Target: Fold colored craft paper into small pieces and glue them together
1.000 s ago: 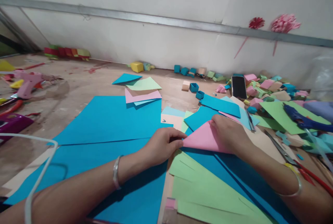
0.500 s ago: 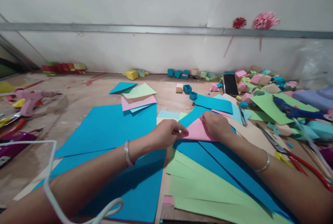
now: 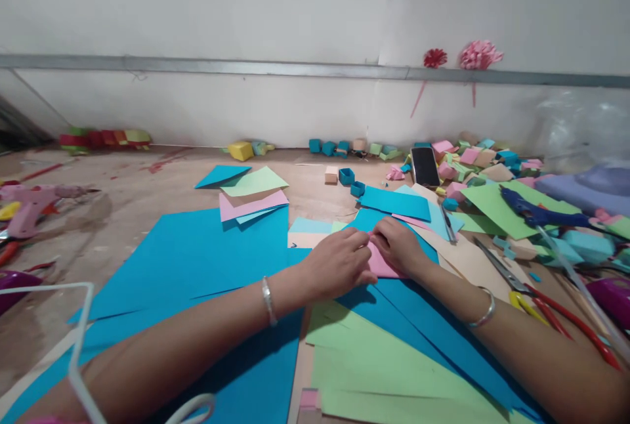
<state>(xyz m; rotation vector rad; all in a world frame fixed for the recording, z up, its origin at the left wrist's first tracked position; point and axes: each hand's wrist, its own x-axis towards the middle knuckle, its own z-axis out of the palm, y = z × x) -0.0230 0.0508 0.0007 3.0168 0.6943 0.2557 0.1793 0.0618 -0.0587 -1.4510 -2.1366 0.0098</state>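
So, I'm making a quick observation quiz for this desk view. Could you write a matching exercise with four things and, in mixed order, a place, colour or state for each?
Things
1. Phone
2. Paper in the left hand and right hand
3. Red flower
4. Scissors

Descriptions
A. Up by the metal rail
B. Pink
C. Just right of the right forearm
D. Face up, screen dark

Pairs: 1-D, 2-B, 3-A, 4-C

Both forearms angled inward, left hand point(image 3: 342, 263) and right hand point(image 3: 398, 245) close together, fingers curled.
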